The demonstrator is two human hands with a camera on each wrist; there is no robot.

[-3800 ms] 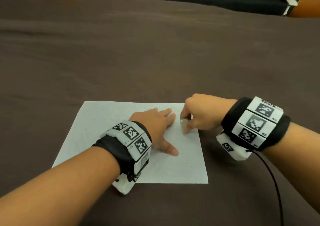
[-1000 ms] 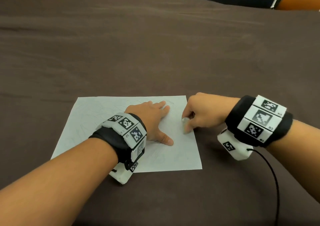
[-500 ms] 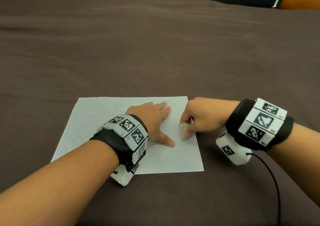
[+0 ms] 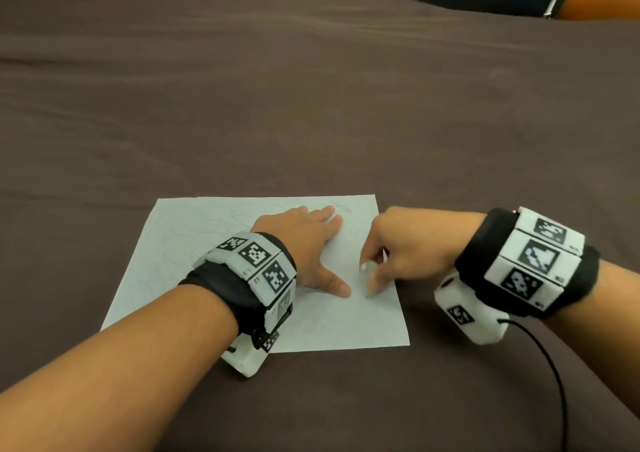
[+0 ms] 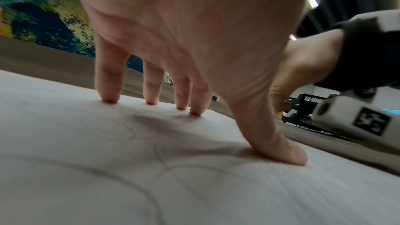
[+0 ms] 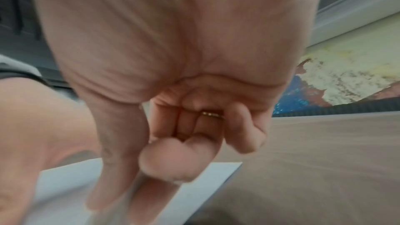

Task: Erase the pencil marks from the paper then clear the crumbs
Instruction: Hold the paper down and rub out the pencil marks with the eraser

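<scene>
A white sheet of paper with faint looping pencil marks lies on the brown table. My left hand presses flat on the sheet's middle, its fingers straight and spread, the thumb out to the right. My right hand pinches a small pale eraser between thumb and fingers and holds its lower end on the paper near the right edge, just right of the left thumb. In the right wrist view the eraser is blurred between the curled fingers. No crumbs can be made out.
The brown cloth-covered table spreads wide on all sides of the paper. A black cable runs from the right wrist unit toward the near edge. Orange chair backs and a dark sofa stand beyond the far edge.
The right hand with the eraser has slid down the sheet toward me, rubbing along the right side. The left hand stays pressed on the paper.
</scene>
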